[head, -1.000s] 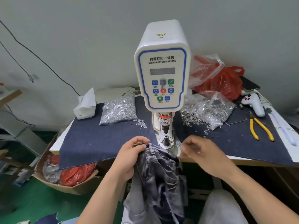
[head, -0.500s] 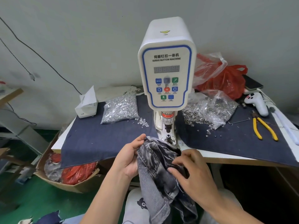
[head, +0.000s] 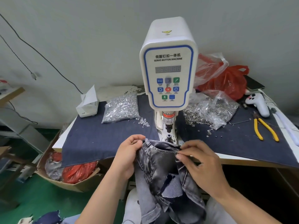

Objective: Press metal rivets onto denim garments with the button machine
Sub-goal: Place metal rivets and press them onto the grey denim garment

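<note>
A white servo button machine [head: 168,75] stands at the table's front edge, its lower die [head: 168,136] just beyond the cloth. A grey washed denim garment [head: 161,172] hangs from the table edge over my lap. My left hand [head: 129,156] grips its top left edge, next to a fitted silver rivet [head: 151,147]. My right hand [head: 200,165] pinches the top right edge of the pocket opening between thumb and fingers. Both hands hold the denim stretched just in front of the die.
A bag of silver rivets [head: 121,107] lies left of the machine, a torn bag of ring parts [head: 210,110] right of it. Yellow pliers [head: 265,128], a white controller [head: 258,104], red bags [head: 226,78] and a tissue box [head: 88,104] sit on the dark blue cloth [head: 97,136].
My right hand moved up from the folded denim to pinch its top right edge. The garment now lies spread flatter between both hands, closer to the die.
</note>
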{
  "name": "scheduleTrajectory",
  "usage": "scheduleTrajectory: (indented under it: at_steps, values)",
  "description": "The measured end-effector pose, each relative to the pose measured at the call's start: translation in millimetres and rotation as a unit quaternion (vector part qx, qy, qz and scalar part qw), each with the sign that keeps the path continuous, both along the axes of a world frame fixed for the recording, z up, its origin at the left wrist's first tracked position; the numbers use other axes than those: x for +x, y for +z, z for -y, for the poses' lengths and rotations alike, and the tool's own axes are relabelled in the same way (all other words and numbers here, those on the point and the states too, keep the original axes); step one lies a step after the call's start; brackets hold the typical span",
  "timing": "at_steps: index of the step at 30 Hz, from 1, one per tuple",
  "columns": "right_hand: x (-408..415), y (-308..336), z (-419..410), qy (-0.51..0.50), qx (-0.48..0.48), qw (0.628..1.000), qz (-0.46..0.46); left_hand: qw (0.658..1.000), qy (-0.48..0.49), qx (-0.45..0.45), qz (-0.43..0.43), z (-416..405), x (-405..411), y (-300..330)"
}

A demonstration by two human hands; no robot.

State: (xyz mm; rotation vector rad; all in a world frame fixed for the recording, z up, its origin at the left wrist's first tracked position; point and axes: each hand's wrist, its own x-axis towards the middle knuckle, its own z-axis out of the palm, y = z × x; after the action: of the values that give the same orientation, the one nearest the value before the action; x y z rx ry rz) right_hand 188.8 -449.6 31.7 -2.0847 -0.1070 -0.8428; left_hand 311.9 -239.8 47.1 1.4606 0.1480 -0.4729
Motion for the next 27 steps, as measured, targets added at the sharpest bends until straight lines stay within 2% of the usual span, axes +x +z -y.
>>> scheduleTrajectory:
  at_steps: [2,4,6,7,10,12,15,19,23,25,27]
  values:
    - [2.4,6.1,4.4,0.071,0.042,0.996,-0.032,0.997,-0.031,0.045,0.06,3.9,-7.3,-4.3]
    - [3.6,13.3,4.6,0.141,0.144,0.974,-0.106,0.974,-0.068,0.125,0.178,9.1,-17.1,-7.9]
    - [6.8,17.2,3.8,0.159,0.224,0.949,-0.155,0.919,-0.09,0.196,0.331,11.4,-27.3,-11.3]
    - [8.7,17.4,3.6,0.156,0.237,0.945,-0.165,0.895,-0.102,0.196,0.388,11.3,-33.4,-13.4]
    - [14.4,18.5,6.2,0.152,0.249,0.939,-0.182,0.841,-0.157,0.199,0.478,12.2,-47.7,-21.1]
    - [15.2,19.8,7.9,0.158,0.26,0.935,-0.18,0.827,-0.154,0.216,0.495,14.6,-52.4,-23.2]
    - [13.2,22.4,10.4,0.176,0.258,0.931,-0.187,0.835,-0.116,0.171,0.511,22.7,-58.2,-26.8]
    - [9.2,29.4,14.7,0.208,0.202,0.939,-0.185,0.882,-0.18,0.128,0.416,32.7,-64.1,-27.8]
    - [10.9,34.9,24.3,0.219,0.097,0.958,-0.158,0.867,-0.257,0.184,0.386,36.3,-65.1,-29.2]
    - [12.7,35.0,30.9,0.236,0.111,0.952,-0.159,0.858,-0.268,0.2,0.39,36.7,-63.3,-26.6]
    - [9.6,35.5,38.1,0.244,0.175,0.935,-0.189,0.845,-0.257,0.212,0.419,34.1,-57.7,-19.1]
